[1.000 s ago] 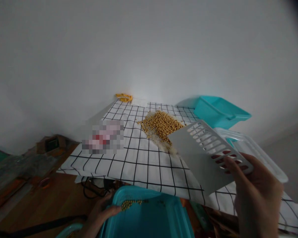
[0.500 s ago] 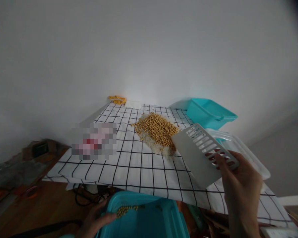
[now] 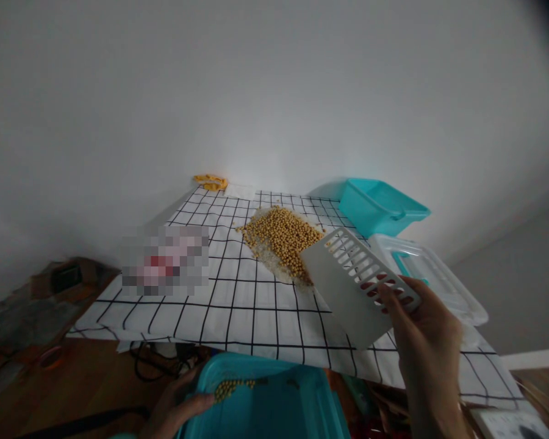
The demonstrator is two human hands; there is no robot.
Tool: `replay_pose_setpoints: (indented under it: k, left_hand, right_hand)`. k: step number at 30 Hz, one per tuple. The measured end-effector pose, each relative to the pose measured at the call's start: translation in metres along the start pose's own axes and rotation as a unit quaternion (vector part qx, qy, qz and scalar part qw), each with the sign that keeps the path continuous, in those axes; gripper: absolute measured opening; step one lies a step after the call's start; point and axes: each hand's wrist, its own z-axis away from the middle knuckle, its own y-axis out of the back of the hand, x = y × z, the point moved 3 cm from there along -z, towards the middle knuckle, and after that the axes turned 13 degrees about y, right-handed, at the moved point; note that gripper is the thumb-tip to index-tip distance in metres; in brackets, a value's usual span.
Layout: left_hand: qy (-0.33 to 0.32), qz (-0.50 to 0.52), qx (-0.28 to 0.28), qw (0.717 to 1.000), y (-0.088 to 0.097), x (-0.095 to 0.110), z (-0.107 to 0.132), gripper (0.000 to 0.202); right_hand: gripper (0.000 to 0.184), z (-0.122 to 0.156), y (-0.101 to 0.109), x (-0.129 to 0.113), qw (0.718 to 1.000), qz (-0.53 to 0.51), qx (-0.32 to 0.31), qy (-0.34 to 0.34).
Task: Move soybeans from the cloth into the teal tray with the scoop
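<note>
My right hand point(image 3: 423, 332) grips a white slotted plastic scoop point(image 3: 348, 283) by its slotted end. The scoop's flat edge lies against the near right side of a pile of yellow soybeans point(image 3: 281, 238) on the checked cloth point(image 3: 238, 305). Low in the picture, my left hand point(image 3: 176, 408) clasps the near left rim of a teal tub point(image 3: 274, 399), held below the table's front edge. A few soybeans point(image 3: 231, 386) lie inside the tub beside my thumb.
A second teal tub point(image 3: 379, 207) and a clear lidded container point(image 3: 432, 280) stand at the table's right. An orange item point(image 3: 209, 180) lies at the far corner by the wall. A pixelated patch sits at the left. Wooden floor with cables lies below.
The scoop has slid left and forward against the bean pile. The view has drifted slightly, and my left hand stays on the tub.
</note>
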Motion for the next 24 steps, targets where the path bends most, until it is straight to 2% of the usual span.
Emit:
replay_pose_setpoints:
  k: [7, 14, 19, 24]
  left_hand:
    - [0.019, 0.036, -0.019, 0.999, 0.000, -0.001, -0.001, 0.038]
    - [0.047, 0.048, -0.003, 0.998, 0.000, -0.002, 0.001, 0.039]
    - [0.046, 0.051, 0.004, 0.998, -0.001, 0.002, 0.004, 0.038]
    - [0.028, 0.043, 0.014, 0.999, -0.001, 0.005, 0.007, 0.038]
  right_hand:
    - [0.034, 0.007, -0.003, -0.004, 0.999, -0.032, -0.024, 0.010]
    - [0.032, 0.012, -0.006, -0.011, 0.997, -0.045, -0.043, 0.035]
    - [0.026, 0.016, -0.008, -0.015, 0.995, -0.060, -0.041, 0.061]
    - [0.025, 0.017, -0.007, -0.012, 0.991, -0.078, -0.082, 0.065]
